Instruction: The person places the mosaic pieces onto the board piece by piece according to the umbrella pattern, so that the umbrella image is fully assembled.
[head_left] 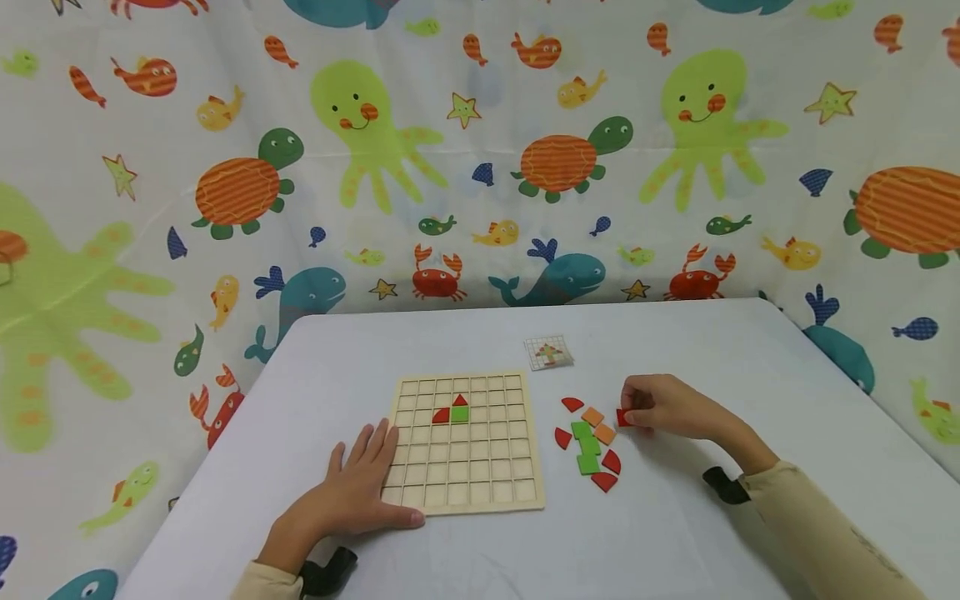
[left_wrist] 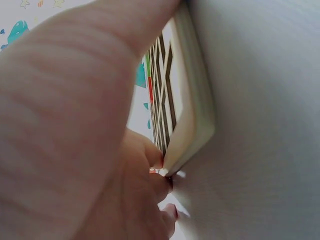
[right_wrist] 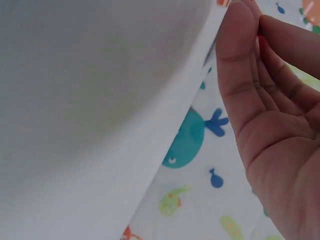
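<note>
A wooden grid board (head_left: 457,473) lies on the white table. My left hand (head_left: 352,492) rests at its near left corner, fingers straight along the left side and thumb at the near edge. In the left wrist view the board's edge (left_wrist: 202,105) runs beside the fingers. On the grid sit a green square (head_left: 459,414), a red triangle (head_left: 460,400) above it and a red quarter-circle piece (head_left: 441,416) to its left. My right hand (head_left: 667,406) pinches a red piece (head_left: 622,417) between thumb and fingers, right of the loose pieces; its full shape is hidden.
Between board and right hand lie several red quarter-circle pieces (head_left: 611,462), several green squares (head_left: 588,464) and two orange squares (head_left: 603,433). Behind them is a small card (head_left: 549,352) with a gridded picture. A sea-animal curtain (head_left: 480,233) hangs beyond the table's far edge.
</note>
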